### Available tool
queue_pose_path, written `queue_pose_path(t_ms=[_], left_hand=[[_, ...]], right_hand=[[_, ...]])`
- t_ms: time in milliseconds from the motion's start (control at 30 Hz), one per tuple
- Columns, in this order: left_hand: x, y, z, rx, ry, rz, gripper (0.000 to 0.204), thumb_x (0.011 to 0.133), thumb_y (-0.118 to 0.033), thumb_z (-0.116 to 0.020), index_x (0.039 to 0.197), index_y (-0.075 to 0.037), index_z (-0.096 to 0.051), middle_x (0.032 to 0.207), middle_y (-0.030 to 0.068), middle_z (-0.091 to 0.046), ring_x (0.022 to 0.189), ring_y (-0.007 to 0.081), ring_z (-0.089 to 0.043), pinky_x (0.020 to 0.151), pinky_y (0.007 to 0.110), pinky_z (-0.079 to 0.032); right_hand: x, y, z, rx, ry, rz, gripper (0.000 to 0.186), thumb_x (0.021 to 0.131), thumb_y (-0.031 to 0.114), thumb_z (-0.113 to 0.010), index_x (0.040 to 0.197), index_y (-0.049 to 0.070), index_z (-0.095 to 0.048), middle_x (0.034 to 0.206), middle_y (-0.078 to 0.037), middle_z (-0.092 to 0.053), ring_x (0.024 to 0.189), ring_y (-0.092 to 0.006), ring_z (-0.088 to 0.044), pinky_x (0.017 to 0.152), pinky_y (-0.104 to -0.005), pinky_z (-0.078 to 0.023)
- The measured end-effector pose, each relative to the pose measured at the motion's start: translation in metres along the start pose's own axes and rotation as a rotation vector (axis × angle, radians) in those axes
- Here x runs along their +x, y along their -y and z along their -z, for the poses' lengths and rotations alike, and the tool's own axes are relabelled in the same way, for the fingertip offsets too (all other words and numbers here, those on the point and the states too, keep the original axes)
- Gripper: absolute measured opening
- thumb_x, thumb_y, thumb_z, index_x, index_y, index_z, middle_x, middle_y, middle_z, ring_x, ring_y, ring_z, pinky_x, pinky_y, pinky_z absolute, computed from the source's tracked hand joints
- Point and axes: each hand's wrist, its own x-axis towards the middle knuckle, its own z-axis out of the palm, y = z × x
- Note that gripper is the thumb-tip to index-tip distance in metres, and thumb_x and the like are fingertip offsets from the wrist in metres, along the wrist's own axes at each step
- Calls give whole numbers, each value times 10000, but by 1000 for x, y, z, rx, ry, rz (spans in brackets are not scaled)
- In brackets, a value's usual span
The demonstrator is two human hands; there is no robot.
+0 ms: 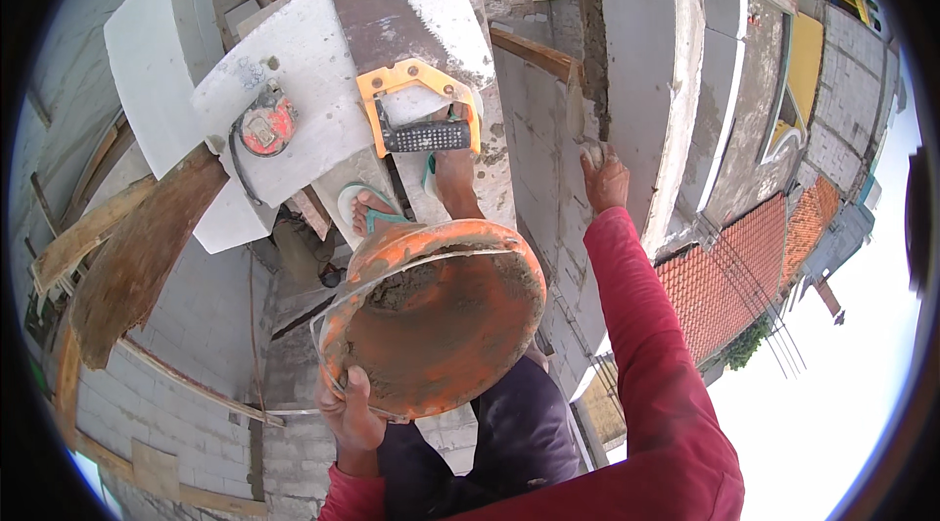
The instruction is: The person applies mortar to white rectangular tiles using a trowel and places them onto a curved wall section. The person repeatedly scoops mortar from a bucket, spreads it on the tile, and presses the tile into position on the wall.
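My left hand [354, 421] grips the lower left rim of an orange bucket [441, 325], thumb over the edge. The bucket is held tilted in front of my legs, its open mouth toward me, with grey mortar smeared over the inside and clumped along the far wall. My right arm reaches out beside the block wall [636, 71]. The right hand [604, 178] is closed around what looks like a trowel [576, 110], its narrow mortar-coated blade pointing away from me beside the wall's mortar joint. Its handle is hidden in my fingers.
A handsaw [416, 119] with a yellow-and-black handle and a red tape measure [268, 123] lie on white blocks ahead. Rough wooden planks [147, 247] cross at the left. My sandalled feet [367, 208] stand beyond the bucket. Tiled roofs [725, 276] lie far below, right.
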Motion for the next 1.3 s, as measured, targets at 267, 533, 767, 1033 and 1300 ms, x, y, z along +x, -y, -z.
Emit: queue_pose_path(t_ms=[267, 533, 767, 1033, 1300], left_hand=[[12, -4, 5, 79, 7, -11, 392, 1039, -180, -503, 1352, 55, -532, 1207, 105, -643, 1065, 170, -621, 900, 309, -504], [15, -2, 14, 182, 42, -6, 388, 1051, -190, -499, 1331, 72, -554, 1183, 103, -660, 1072, 160, -624, 884, 288, -498], [15, 0, 17, 154, 7, 2, 395, 1052, -191, -501, 1341, 73, -549, 1192, 106, -659, 1080, 149, -625, 893, 286, -498], [23, -6, 5, 210, 22, -56, 350, 1058, -200, -541, 1301, 48, -578, 1067, 24, -641, 935, 85, -553, 826, 257, -452], [-8, -24, -34, 343, 55, -131, 389, 1063, -174, -562, 1386, 43, -558, 1308, 126, -628, 1175, 184, -585, 1023, 329, -440]], right_hand=[[25, -15, -14, -8, -112, -42, 607, 946, 450, -675, 1375, 30, -580, 1141, -297, -698, 1063, -478, -662, 939, -515, -515], [-57, -9, 14, 8, -305, -103, 453, 959, 404, -676, 1252, 60, -633, 1097, -247, -715, 992, -463, -685, 858, -515, -532], [-83, 21, 93, 392, 422, -18, 414, 963, 392, -702, 1123, 10, -680, 849, -208, -703, 717, -347, -685, 653, -409, -526], [-79, 28, 124, 169, -74, 124, 358, 988, 326, -672, 1148, 6, -655, 883, -239, -709, 819, -395, -717, 711, -463, -539], [-247, 94, 230, -12, 203, 527, 396, 851, 148, -726, 1229, 71, -639, 1031, -165, -675, 887, -372, -688, 777, -441, -553]])
